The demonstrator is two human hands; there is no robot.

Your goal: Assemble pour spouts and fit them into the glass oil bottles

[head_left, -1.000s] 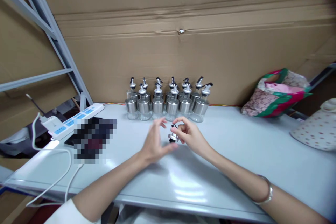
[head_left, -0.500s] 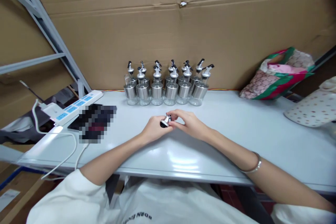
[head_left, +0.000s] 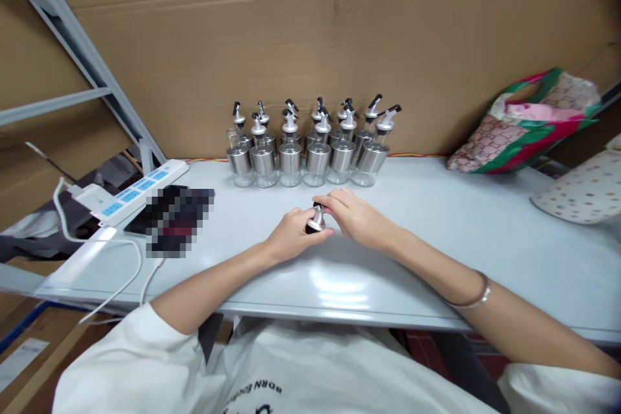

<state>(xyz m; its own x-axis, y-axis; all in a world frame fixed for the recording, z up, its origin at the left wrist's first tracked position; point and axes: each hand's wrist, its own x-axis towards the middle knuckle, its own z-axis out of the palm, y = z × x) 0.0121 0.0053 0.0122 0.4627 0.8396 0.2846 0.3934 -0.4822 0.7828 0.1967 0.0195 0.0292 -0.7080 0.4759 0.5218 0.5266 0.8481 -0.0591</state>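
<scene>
My left hand [head_left: 294, 234] grips a silver pour spout [head_left: 317, 220] with a black base, its thumb and fingers around the collar. My right hand [head_left: 356, 215] pinches the black flip lever at the spout's top, its fingertips bent over it. Beyond both hands stand several glass oil bottles [head_left: 290, 158] with steel bands, in two rows. Most carry the same kind of spout with a black lever. The front-left bottle [head_left: 239, 162] has a bare glass neck.
On the left lie a white power strip [head_left: 145, 191], a blurred dark device [head_left: 182, 220] and a white cable [head_left: 140, 265]. A patterned bag [head_left: 514, 136] and a dotted white container [head_left: 579, 191] sit at the right. Cardboard [head_left: 218, 32] backs the grey table [head_left: 436, 226].
The pour spout now stands more upright and has shifted slightly right. My right fingers have moved onto its lever. The whole view has tilted slightly.
</scene>
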